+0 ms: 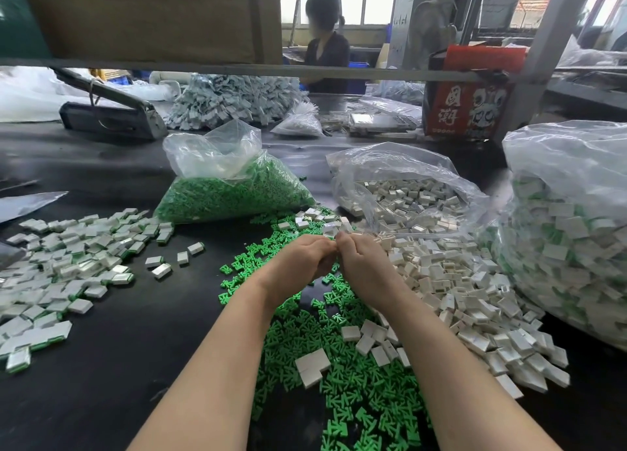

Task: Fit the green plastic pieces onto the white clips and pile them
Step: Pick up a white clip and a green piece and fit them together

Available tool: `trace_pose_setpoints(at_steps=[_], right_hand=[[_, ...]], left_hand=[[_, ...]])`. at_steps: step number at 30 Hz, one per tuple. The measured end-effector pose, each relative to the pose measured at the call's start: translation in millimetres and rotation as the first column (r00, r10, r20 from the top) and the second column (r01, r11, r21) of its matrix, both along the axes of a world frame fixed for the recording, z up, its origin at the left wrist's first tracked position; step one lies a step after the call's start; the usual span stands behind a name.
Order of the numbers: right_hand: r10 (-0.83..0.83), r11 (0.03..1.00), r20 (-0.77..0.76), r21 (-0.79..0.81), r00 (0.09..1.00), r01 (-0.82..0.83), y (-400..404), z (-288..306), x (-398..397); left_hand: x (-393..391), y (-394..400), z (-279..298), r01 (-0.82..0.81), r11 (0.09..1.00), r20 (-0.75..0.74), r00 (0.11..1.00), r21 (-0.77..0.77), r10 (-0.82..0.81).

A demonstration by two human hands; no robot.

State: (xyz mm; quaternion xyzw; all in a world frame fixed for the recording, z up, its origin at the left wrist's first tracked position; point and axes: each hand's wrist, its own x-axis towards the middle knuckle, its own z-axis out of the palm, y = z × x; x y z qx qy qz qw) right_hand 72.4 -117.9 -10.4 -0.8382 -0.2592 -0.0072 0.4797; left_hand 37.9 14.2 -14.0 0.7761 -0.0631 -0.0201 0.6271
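Both hands meet above the black table (112,332), knuckles toward the camera. The left hand (298,264) and the right hand (364,264) have their fingers curled inward with the fingertips brought together at 1 point. What they pinch is hidden behind the fingers; it is probably 1 clip and 1 green piece being pressed together.

For a good fit, judged from this layout: align the green piece squarely with the clip's open side before pressing, apply pressure with the thumbs, and confirm that a green edge shows evenly along the clip.

The loose green plastic pieces (339,383) lie spread on the table directly below the forearms. They are small, flat and branched. More fill an open clear bag (230,193) beyond the hands.

The loose white clips (475,301) are small, boxy and pale, heaped just right of the hands, with more in a second open bag (407,199).

The pile of fitted parts (68,267) lies well to the left; each shows a white body with a green edge. A large bag (570,240) at far right holds similar white-and-green parts.
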Motion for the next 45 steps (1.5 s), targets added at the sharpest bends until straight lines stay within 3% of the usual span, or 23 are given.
trace_pose_setpoints(at_steps=[10, 19, 27, 29, 33, 35, 45], right_hand=[[-0.08, 0.994, 0.06, 0.08, 0.995, 0.075, 0.1, -14.9, 4.2], [-0.092, 0.994, 0.073, -0.056, 0.993, 0.096, -4.9, -16.3, 5.6], [-0.074, 0.994, 0.083, -0.074, 0.994, 0.08, -6.0, -16.7, 5.9], [-0.052, 0.998, 0.014, -0.022, 0.999, 0.052, -6.0, -15.3, 5.1], [0.126, 0.961, -0.296, 0.275, 0.947, -0.042, -9.2, -9.6, 3.5], [0.165, 0.958, -0.325, 0.277, 0.931, -0.073, -12.4, -7.1, 4.4], [0.009, 0.996, -0.124, 0.093, 0.992, 0.003, -4.4, -14.6, 2.3]], left_hand=[[0.7, -11.4, -2.1, -0.052, 0.999, -0.008, 0.999, 0.001, 0.052], [-1.5, -17.2, -11.3, -0.07, 0.996, -0.035, 0.997, -0.052, 0.068], [-4.1, -13.0, -12.3, -0.014, 0.996, -0.052, 0.999, -0.085, 0.01], [-4.3, -11.2, -12.2, -0.002, 0.995, -0.056, 0.998, -0.1, -0.003], [-2.3, -3.8, -11.1, 0.0, 0.996, -0.052, 0.999, -0.084, -0.004], [-1.4, -0.8, -10.4, 0.033, 0.997, -0.046, 0.998, -0.069, -0.037], [-2.1, 4.0, -9.9, 0.005, 0.999, -0.052, 0.999, -0.045, -0.007]])
